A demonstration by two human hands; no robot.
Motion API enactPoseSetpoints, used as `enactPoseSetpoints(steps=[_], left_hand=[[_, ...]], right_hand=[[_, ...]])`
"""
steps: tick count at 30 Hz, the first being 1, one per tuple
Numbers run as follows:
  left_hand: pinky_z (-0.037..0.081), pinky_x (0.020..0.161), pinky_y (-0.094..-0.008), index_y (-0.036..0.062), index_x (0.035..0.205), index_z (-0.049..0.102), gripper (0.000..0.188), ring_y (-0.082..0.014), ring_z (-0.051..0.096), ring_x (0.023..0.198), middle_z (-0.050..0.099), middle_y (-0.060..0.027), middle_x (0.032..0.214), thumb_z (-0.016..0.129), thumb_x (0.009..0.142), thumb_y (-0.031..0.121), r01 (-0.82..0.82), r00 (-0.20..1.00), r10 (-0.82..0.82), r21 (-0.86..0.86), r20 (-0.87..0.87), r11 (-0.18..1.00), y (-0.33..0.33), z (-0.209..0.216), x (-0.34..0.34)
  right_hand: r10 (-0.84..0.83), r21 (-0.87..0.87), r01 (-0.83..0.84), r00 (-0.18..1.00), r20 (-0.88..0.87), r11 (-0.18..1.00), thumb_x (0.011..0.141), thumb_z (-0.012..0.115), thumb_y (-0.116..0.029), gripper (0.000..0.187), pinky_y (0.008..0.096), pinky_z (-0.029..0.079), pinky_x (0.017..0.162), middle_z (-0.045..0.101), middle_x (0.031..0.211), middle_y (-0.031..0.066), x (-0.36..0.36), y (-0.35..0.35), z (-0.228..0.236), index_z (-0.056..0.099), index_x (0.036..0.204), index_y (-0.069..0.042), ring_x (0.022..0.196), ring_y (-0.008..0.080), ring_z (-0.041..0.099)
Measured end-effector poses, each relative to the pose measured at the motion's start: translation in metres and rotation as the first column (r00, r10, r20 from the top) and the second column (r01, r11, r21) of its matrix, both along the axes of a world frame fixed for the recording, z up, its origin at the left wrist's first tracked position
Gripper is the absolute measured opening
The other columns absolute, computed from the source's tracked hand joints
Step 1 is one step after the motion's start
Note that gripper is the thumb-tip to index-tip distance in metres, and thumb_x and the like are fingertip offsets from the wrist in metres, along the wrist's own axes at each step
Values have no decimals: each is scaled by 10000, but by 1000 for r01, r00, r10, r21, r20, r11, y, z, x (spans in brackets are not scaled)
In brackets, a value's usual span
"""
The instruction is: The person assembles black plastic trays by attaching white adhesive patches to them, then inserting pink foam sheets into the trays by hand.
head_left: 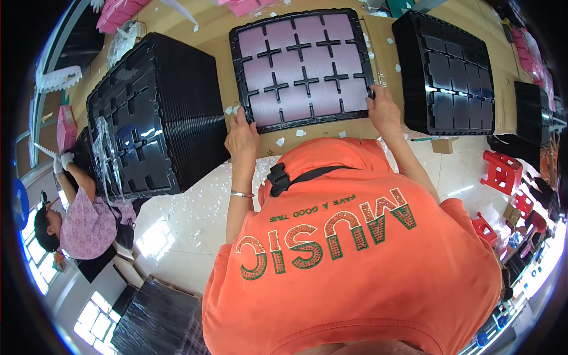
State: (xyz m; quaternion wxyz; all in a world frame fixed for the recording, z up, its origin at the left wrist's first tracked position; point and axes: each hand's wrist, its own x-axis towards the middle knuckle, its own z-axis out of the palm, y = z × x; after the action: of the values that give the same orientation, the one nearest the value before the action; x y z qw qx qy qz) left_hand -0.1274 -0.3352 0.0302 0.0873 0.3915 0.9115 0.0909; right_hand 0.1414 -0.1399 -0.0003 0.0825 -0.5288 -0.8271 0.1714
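Observation:
A black plastic tray (306,81) with raised cross-shaped dividers lies on the brown work table in front of me. Pale pink-purple sheet material (296,60) fills its compartments. At the tray's near left corner, my left hand (241,141) is closed on the rim, with its fingertips partly hidden. My right hand (384,112) grips the near part of the right edge, its thumb and fingers by a small dark piece of the rim.
A tall stack of black trays (186,112) stands to the left, with clear plastic film (106,151) hanging on it. Another black tray stack (447,77) stands to the right. Small white scraps (280,142) dot the table. Far left, a gloved co-worker (89,225) stands beside the left stack.

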Motion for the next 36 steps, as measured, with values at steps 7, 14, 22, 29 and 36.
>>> enactPoseSetpoints(steps=[7, 14, 22, 29, 36], left_hand=[[468, 776, -403, 34, 1117, 547, 339, -320, 545, 970, 547, -129, 1084, 635, 797, 104, 305, 952, -300, 176, -54, 936, -9, 1, 9], [389, 872, -370, 2, 1107, 555, 354, -269, 457, 1088, 487, -87, 1180, 530, 760, 69, 598, 800, -585, 86, -131, 797, 8, -22, 14], [390, 860, -367, 13, 1128, 550, 379, -268, 463, 1086, 493, -74, 1179, 530, 757, 86, 549, 828, -535, 48, -167, 835, -15, -32, 7], [382, 880, -389, 32, 1159, 550, 396, -284, 435, 1164, 498, -65, 1213, 519, 773, 109, 566, 810, -550, 26, -202, 824, -25, -33, 10], [367, 913, -414, 22, 1176, 541, 402, -313, 423, 1175, 487, -76, 1236, 512, 782, 95, 539, 828, -527, 15, -193, 842, -10, -29, 2]], right_hand=[[278, 331, -279, 959, 54, 901, 714, 556, -24, 319, 383, 456, 742, 550, 916, 104, 19, -1, 21, 588, 1031, -43, 830, 279, 536], [531, 250, -600, 795, 294, 759, 772, 490, -67, 417, 386, 380, 889, 510, 1272, 49, 9, -13, 9, 556, 1183, -70, 1170, 268, 444], [554, 282, -631, 773, 308, 723, 792, 493, -110, 399, 417, 371, 892, 492, 1294, 41, 21, -4, 6, 559, 1185, -82, 1174, 293, 434], [575, 287, -651, 757, 309, 703, 789, 489, -115, 379, 412, 362, 905, 520, 1254, 31, 23, 2, 8, 582, 1155, -96, 1145, 273, 449], [575, 251, -652, 754, 318, 716, 777, 496, -117, 400, 417, 359, 913, 523, 1256, 27, 8, 7, 10, 587, 1165, -89, 1135, 262, 454]])
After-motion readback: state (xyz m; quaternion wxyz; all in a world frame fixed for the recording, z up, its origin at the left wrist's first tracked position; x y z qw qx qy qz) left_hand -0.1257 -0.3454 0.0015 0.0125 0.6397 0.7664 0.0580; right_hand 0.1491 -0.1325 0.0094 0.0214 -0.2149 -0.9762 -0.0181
